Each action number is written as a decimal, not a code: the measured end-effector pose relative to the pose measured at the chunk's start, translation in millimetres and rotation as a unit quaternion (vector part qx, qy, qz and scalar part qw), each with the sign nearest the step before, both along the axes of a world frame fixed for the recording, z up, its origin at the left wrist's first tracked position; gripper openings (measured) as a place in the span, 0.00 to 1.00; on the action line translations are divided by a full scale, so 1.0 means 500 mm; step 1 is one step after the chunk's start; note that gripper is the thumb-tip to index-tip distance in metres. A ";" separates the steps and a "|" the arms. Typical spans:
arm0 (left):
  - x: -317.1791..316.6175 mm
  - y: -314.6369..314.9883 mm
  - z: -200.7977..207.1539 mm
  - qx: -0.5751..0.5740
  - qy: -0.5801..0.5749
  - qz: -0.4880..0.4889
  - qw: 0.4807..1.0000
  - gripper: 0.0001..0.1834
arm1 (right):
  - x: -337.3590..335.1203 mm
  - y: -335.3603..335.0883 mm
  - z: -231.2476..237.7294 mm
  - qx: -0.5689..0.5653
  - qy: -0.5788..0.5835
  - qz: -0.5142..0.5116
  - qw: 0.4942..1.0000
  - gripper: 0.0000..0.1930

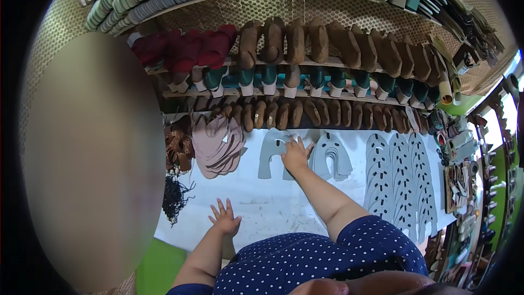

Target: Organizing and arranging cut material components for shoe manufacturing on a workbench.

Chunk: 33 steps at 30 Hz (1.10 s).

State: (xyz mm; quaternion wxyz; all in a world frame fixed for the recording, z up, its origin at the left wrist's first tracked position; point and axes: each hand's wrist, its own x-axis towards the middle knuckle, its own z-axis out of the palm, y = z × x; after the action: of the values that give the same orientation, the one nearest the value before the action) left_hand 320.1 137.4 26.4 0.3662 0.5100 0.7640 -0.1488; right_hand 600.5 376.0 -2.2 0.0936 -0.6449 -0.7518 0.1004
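My right hand (296, 154) reaches forward over the white tabletop, fingers spread, resting on or just above a grey arch-shaped shoe upper piece (267, 155) with a dark mark at its top. It covers part of that piece. Close beside it on the right lies a fanned stack of similar grey upper pieces (341, 164). My left hand (225, 219) is open near the front left of the table (262, 221), fingers apart and holding nothing. Farther right, three overlapping columns of grey pieces (401, 180) with black marks run toward me.
Pink cut pieces (215, 150) overlap at the left, near brown pieces (179, 145) and a tangle of black strips (173, 196). Behind the table, shelves carry brown shoe lasts (295, 41) and red shapes (215, 46). Small tools and materials (458, 186) crowd the right end. A large blur hides the far left.
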 end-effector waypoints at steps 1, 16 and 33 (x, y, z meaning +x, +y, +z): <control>-0.001 0.000 -0.001 0.001 0.000 -0.003 1.000 0.58 | 0.000 -0.004 -0.003 0.008 0.068 -0.016 0.998 0.21; -0.003 -0.008 -0.011 0.049 0.002 -0.003 0.999 0.58 | 0.003 -0.166 0.127 0.049 0.291 0.091 0.951 0.05; 0.002 -0.024 0.133 0.334 -0.268 -0.134 0.894 0.41 | 0.005 -0.503 0.268 0.017 0.188 0.178 0.966 0.06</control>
State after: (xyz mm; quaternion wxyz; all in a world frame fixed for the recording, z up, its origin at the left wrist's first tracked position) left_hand 321.2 125.2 92.8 0.3416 0.7202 0.5662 0.2099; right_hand 602.9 124.3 132.1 0.2254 -0.4688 -0.8248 0.2218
